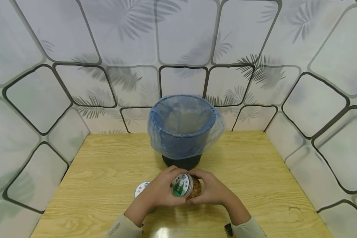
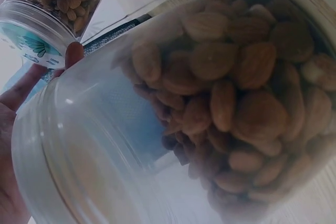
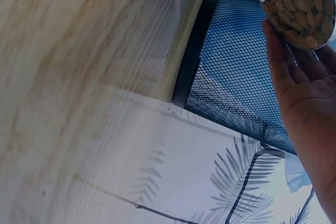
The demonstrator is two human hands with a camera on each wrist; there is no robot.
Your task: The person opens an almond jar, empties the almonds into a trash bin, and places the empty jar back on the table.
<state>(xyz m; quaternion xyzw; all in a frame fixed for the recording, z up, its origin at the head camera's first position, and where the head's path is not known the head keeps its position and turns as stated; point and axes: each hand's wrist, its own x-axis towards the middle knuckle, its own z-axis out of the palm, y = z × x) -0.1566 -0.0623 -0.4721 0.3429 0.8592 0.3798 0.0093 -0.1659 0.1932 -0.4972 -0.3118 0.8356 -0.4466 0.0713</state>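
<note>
Well, on the table (image 1: 107, 158) stands the lined bin (image 1: 181, 145); just this side of it my left hand (image 1: 163, 188) curls round the lid end of a tilted jar (image 1: 193, 188), my right hand (image 1: 211, 188) gripping its body. A second jar (image 2: 199, 108) sits close by my left, so I'd avoid knocking it. An even hold around the lid (image 1: 179, 185) should keep the nuts (image 3: 296, 3) steady.
</note>
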